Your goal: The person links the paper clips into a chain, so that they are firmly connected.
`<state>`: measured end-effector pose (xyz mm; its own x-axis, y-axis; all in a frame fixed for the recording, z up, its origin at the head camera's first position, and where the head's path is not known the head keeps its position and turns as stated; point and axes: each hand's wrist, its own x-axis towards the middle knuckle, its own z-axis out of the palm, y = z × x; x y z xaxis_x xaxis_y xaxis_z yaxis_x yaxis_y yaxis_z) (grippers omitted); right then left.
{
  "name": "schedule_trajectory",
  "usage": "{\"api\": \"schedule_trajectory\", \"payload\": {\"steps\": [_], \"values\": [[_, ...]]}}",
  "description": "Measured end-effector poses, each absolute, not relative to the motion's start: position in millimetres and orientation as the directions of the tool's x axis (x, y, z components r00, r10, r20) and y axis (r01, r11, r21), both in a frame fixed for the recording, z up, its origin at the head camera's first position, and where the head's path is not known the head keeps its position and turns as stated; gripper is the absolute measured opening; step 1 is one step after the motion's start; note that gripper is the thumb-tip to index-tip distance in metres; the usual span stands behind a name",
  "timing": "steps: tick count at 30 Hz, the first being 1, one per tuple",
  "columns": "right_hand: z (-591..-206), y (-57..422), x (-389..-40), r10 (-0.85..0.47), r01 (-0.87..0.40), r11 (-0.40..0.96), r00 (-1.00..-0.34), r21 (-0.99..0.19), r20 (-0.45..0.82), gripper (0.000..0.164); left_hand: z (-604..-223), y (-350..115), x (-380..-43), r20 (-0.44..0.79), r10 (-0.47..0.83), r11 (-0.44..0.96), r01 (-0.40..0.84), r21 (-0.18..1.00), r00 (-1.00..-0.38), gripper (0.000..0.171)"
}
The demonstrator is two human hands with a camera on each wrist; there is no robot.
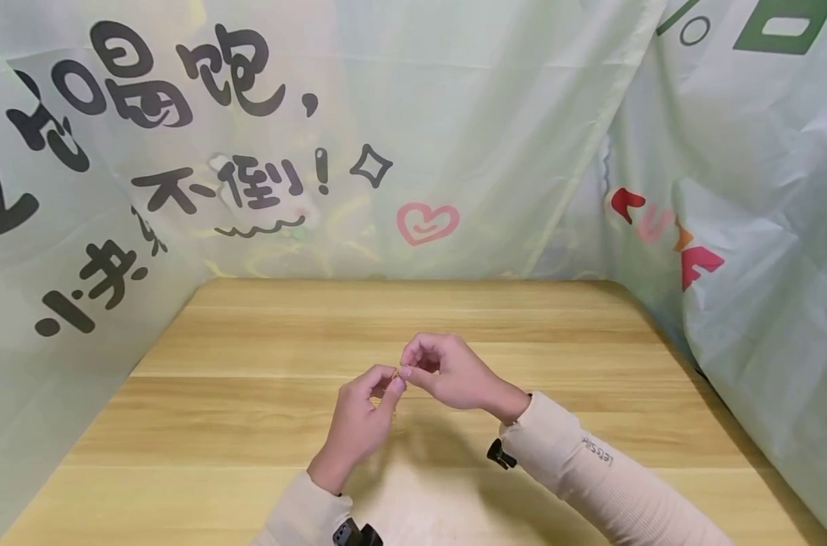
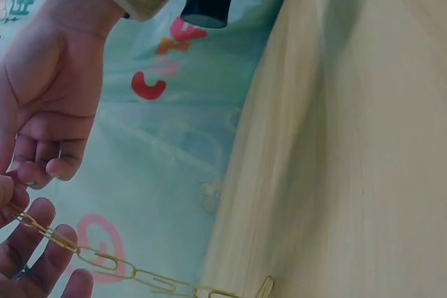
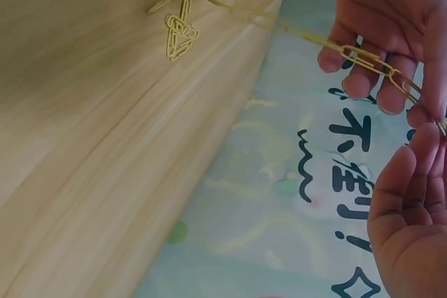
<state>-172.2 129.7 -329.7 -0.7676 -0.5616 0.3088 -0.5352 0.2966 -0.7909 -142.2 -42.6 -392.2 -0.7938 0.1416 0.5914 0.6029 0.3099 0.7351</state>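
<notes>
A chain of gold-yellow paper clips point(image 3: 362, 56) hangs from my fingertips, its upper end at the meeting point of both hands. My left hand point(image 1: 360, 417) pinches that upper end between thumb and index finger, and the chain runs down past its other fingers. From the right, my right hand point(image 1: 459, 373) meets it, thumb and fingertip pinched on the paper clip at the chain's end, mostly covered by the fingers. In the right wrist view, the chain's lower part lies bunched in a small heap on the wooden table point(image 3: 84, 102).
Pale green printed cloth point(image 1: 495, 136) stands behind the table and along both sides, with dark lettering and a pink heart point(image 1: 427, 224). Black wrist devices point(image 1: 500, 454) sit at both light sleeves point(image 1: 556, 447).
</notes>
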Motion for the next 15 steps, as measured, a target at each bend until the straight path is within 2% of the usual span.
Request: {"api": "schedule_trajectory", "payload": {"steps": [7,15], "values": [[-337,132,-176,-0.538,-0.476,0.252,-0.793,-0.842,0.287,0.005,-390,-50,-141,0.511,0.055,0.31,0.501,0.808,-0.858,0.009],[-373,129,-194,-0.583,-0.457,0.405,-0.796,-0.792,0.161,0.004,-389,-57,-133,0.443,0.026,0.3,0.43,0.852,-0.896,0.016]]}}
